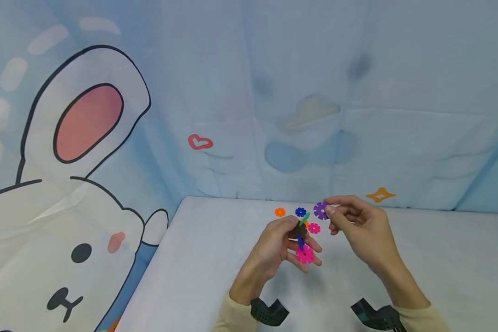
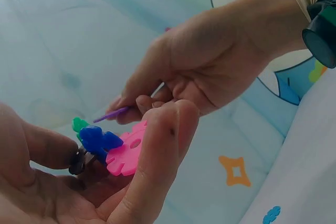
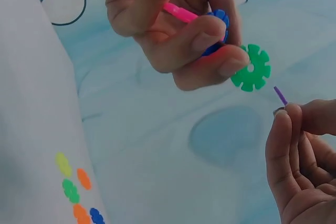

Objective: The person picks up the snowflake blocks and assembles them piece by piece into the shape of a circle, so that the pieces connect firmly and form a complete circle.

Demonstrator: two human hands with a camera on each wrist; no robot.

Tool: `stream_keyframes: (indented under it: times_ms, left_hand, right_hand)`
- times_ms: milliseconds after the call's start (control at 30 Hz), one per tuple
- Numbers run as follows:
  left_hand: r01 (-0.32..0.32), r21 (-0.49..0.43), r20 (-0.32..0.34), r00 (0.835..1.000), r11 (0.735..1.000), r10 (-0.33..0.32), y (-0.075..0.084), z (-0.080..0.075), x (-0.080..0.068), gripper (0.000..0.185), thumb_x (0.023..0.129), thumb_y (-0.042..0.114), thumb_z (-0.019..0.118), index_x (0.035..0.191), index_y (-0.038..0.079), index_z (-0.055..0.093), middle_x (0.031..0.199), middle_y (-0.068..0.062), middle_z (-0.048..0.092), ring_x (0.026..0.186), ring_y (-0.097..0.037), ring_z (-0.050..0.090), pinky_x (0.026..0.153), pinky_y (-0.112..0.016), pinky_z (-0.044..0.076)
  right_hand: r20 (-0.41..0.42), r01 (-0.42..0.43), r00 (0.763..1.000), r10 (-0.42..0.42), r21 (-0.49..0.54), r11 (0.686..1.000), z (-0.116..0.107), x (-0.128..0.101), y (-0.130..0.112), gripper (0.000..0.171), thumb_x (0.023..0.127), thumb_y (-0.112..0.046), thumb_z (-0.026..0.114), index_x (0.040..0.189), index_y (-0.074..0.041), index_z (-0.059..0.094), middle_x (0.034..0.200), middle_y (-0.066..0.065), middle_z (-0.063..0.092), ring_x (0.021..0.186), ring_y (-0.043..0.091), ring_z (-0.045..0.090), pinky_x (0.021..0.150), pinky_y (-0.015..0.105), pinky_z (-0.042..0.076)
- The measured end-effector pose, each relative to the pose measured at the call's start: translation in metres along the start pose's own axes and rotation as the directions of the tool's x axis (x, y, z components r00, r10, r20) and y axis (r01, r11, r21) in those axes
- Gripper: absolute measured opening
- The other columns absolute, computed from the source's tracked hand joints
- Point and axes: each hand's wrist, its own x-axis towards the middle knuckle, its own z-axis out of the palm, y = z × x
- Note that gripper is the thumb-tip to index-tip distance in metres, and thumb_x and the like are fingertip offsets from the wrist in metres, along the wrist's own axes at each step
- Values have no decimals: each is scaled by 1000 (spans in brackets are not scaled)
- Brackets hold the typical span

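My left hand [image 1: 293, 240] grips a small cluster of slotted plastic discs: a pink disc [image 1: 305, 254] lowest, a blue disc [image 1: 300, 240] in the middle and a green disc [image 1: 304, 220] on top. The left wrist view shows the pink disc [image 2: 126, 153], the blue disc [image 2: 97, 140], the green disc [image 2: 79, 124] and a dark piece [image 2: 77, 163] under my thumb. My right hand [image 1: 329, 212] pinches a single purple disc [image 1: 321, 210] just up and right of the cluster, apart from it. In the right wrist view the purple disc [image 3: 280, 95] shows edge-on near the green disc [image 3: 251, 67].
Loose discs lie on the white table [image 1: 216, 258] behind my hands: an orange one [image 1: 280, 212], a blue one [image 1: 300, 212] and a pink one [image 1: 314, 228]. A blue cloth backdrop with a rabbit print [image 1: 79, 184] hangs behind and to the left. The table's left edge runs diagonally.
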Motion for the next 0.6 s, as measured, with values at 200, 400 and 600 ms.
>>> stream_keyframes:
  times_ms: [200, 400, 600]
  left_hand:
    - [16, 27, 52, 998, 1000, -17, 2, -1, -2, 41, 115, 34, 35, 100, 6, 61, 100, -28, 77, 75, -29, 81, 54, -33, 64]
    - [7, 46, 78, 997, 999, -11, 2, -3, -3, 43, 116, 37, 38, 106, 4, 63, 101, -28, 76, 73, -23, 81, 53, -32, 63]
    - [-9, 47, 84, 996, 999, 5, 3, -4, -3, 44, 115, 37, 41, 109, 0, 63, 99, -22, 77, 75, -24, 81, 52, -32, 62]
  right_hand:
    - [-17, 60, 998, -60, -7, 998, 2, -3, -9, 18, 103, -11, 69, 120, -3, 72, 80, 3, 69, 67, 16, 68, 64, 21, 58]
    - [-36, 124, 991, -125, -33, 992, 1, -4, -10, 18, 100, -4, 72, 118, -6, 75, 78, -3, 69, 65, 13, 66, 65, 17, 59]
    - [-63, 153, 986, -157, -63, 986, -2, -3, -10, 20, 97, -1, 74, 115, -7, 78, 74, -4, 68, 64, 11, 64, 63, 15, 56]
